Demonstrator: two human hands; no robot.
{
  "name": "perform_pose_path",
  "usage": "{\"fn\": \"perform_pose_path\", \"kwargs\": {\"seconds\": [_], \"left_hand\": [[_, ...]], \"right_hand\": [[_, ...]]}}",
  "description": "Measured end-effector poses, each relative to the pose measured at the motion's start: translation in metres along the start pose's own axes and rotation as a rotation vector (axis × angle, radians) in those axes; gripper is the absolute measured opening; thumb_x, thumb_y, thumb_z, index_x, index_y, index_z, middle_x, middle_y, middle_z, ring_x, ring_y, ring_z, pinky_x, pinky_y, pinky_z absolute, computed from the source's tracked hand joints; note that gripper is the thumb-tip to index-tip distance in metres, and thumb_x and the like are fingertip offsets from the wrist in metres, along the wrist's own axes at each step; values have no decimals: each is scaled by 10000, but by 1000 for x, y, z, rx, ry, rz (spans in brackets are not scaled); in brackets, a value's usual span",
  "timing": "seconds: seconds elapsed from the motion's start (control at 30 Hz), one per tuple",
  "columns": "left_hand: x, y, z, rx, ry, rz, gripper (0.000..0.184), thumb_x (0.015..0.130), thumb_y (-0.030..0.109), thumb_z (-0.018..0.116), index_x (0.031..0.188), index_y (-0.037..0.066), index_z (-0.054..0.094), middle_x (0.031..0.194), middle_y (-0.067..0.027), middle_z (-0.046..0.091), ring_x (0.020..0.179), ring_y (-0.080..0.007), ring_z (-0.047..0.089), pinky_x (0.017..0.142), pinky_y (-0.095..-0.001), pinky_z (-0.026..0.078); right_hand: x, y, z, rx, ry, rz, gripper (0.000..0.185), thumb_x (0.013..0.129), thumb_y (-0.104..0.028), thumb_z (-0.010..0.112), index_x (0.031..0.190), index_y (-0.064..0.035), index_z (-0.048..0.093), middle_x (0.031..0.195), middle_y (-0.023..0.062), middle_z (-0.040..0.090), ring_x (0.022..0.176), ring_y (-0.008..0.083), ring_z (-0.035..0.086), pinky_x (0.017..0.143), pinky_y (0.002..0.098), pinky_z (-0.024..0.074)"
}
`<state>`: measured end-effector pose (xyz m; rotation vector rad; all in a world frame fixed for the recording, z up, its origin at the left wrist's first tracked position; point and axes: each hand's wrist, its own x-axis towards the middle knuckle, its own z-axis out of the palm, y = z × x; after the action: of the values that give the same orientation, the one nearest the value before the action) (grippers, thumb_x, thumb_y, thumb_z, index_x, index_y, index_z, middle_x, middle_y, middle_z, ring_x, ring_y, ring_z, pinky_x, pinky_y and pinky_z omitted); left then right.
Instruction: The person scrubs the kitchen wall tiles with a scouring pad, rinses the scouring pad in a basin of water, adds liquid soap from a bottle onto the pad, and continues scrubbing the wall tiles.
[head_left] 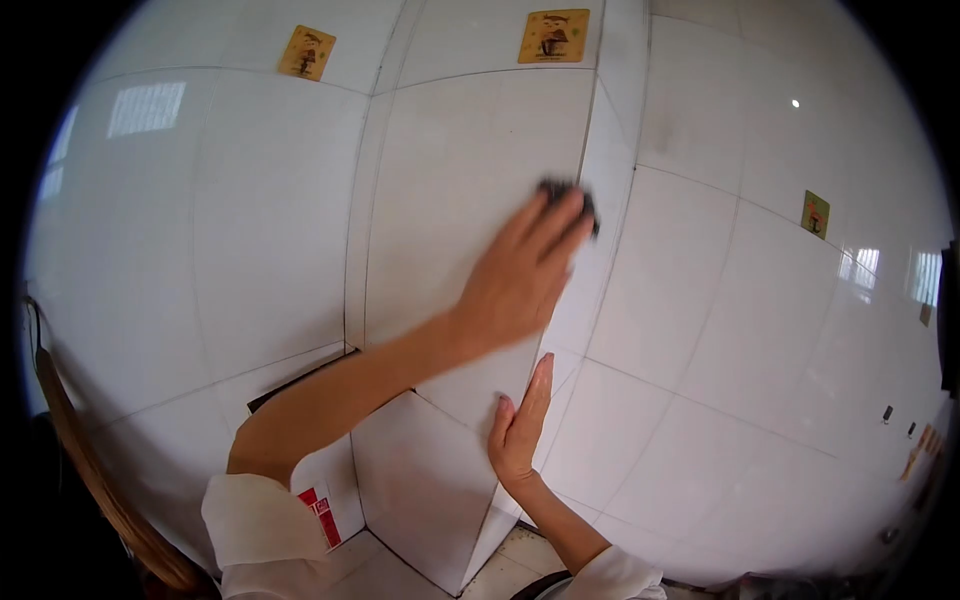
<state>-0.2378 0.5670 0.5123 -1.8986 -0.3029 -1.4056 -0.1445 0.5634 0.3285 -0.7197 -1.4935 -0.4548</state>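
Observation:
My left hand [515,280] reaches up across a white tiled column [470,160], its fingers bent over a dark, rough-edged pad [560,188]. The pad lies against the tile near the column's right-hand edge; the fingers cover much of it, and its exact kind cannot be made out. Lower down, my right hand [521,420] rests against the column's edge with its fingers stretched upward and thumb apart. Nothing shows in the right hand.
White tiled walls [690,270] stand on both sides of the column. Yellow picture stickers [553,36] are on the tiles. A red-and-white label [320,517] sits low on the left, near a dark-edged ledge [300,377]. A long brown strip [85,455] hangs at far left.

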Motion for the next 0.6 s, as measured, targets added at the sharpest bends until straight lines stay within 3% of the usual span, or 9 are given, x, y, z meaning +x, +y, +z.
{"fn": "perform_pose_path", "kwargs": {"seconds": [0.1, 0.17, 0.23, 0.33, 0.5, 0.6], "left_hand": [[-16, 3, -3, -79, -67, -4, 498, 868, 63, 516, 1359, 38, 431, 1451, -198, 329, 1298, -439, 346, 1088, -457, 300], [28, -18, 4, 37, 126, -11, 476, 882, 77, 501, 1352, 36, 436, 1432, -209, 351, 1283, -433, 364, 1068, -448, 331], [94, -42, 5, 64, 299, -39, 430, 898, 76, 485, 1323, 22, 453, 1355, -220, 433, 1216, -391, 440, 1011, -418, 391], [91, -31, 6, 43, 312, -45, 416, 896, 63, 487, 1310, 22, 468, 1341, -221, 447, 1196, -387, 460, 997, -413, 403], [-54, -19, -16, 63, -52, -134, 536, 845, 11, 508, 1371, -2, 404, 1419, -216, 379, 1275, -367, 411, 1051, -405, 365], [-28, -78, -23, 154, 32, -139, 530, 851, 13, 506, 1370, 10, 400, 1397, -218, 402, 1225, -382, 450, 1039, -416, 375]], "right_hand": [[2, 1, 1, -17, 3, -15, 606, 887, -42, 490, 1411, 108, 225, 1458, 297, 258, 1350, 447, 267, 1112, 475, 225], [1, 0, -2, -10, -21, -9, 588, 895, -7, 422, 1427, 88, 191, 1495, 274, 196, 1380, 420, 222, 1129, 437, 190], [2, -1, 0, -7, -8, -7, 597, 891, -25, 455, 1419, 99, 207, 1477, 283, 227, 1366, 431, 244, 1120, 456, 208], [1, -3, -4, -2, -17, 16, 597, 887, -18, 454, 1418, 99, 209, 1476, 282, 230, 1366, 428, 244, 1121, 453, 208], [0, 0, 1, 16, -11, 11, 594, 883, 14, 415, 1428, 90, 191, 1496, 266, 200, 1386, 404, 217, 1131, 429, 185], [-1, -2, 0, 25, -6, 9, 599, 882, 8, 411, 1430, 91, 183, 1497, 266, 195, 1388, 403, 210, 1133, 431, 177]]}}
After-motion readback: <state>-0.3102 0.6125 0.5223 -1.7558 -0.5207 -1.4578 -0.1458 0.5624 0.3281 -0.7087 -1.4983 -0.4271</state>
